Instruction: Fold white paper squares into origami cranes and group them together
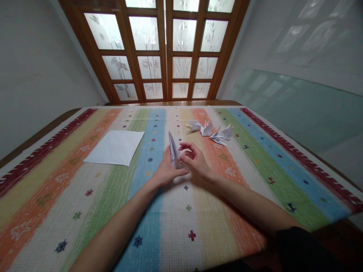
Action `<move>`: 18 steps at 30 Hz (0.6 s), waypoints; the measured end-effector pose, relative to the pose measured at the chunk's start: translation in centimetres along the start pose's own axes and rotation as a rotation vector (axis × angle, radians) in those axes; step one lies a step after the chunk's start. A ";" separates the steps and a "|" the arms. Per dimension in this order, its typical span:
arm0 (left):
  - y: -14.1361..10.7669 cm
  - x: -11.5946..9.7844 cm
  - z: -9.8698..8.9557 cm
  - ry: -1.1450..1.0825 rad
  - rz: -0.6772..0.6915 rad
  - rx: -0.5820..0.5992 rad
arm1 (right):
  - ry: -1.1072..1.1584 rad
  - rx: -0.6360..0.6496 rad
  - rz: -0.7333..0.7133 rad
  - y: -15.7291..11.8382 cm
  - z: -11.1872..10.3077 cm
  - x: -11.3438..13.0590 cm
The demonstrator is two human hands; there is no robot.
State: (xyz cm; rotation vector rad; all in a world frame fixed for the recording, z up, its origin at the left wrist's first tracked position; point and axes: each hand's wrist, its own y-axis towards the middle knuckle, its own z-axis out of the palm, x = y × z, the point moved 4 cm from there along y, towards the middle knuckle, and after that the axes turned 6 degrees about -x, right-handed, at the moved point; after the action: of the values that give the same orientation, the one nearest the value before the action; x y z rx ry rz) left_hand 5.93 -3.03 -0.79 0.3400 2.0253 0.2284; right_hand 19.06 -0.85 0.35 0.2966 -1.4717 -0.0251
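Note:
Upright above the striped tablecloth, a narrow folded piece of white paper [172, 149] rises to a sharp point. My left hand [167, 169] is closed on its lower left side, the thumb stretched out to the right in front of it. Just right of the paper is my right hand [195, 160], its fingers loosely curled and apart with nothing visible in them. Whether its fingertips touch the paper's edge, I cannot tell.
A flat white paper sheet [115, 147] lies on the tablecloth [181, 226] to the left. Several folded paper cranes [206, 129] sit grouped at the back right. Beyond the table's far edge are wooden doors [167, 68] with frosted panes; walls flank both sides.

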 end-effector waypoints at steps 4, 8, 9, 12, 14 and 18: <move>0.0 0.0 0.1 -0.189 -0.080 0.071 | -0.071 -0.029 -0.011 0.0 -0.2 0.1; -0.3 -0.2 0.4 -0.350 -0.208 0.137 | -0.132 -0.036 0.028 0.2 -0.3 -0.4; -0.3 -0.3 0.5 -0.379 -0.215 0.145 | -0.121 -0.026 0.052 0.2 -0.4 -0.6; -0.4 -0.3 0.7 -0.419 -0.198 0.135 | -0.029 0.012 0.136 0.3 -0.5 -1.8; -0.4 0.0 0.8 -0.395 -0.194 0.112 | 0.044 0.047 0.176 0.4 -0.7 -2.6; -0.3 0.4 0.8 -0.294 -0.183 0.080 | 0.157 0.095 0.208 0.5 -0.8 -3.5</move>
State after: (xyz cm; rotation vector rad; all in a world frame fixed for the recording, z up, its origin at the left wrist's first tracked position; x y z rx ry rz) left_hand 6.41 -3.17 -1.64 0.2217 1.7642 -0.0166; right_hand 19.43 0.44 -3.03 0.2164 -1.3435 0.2313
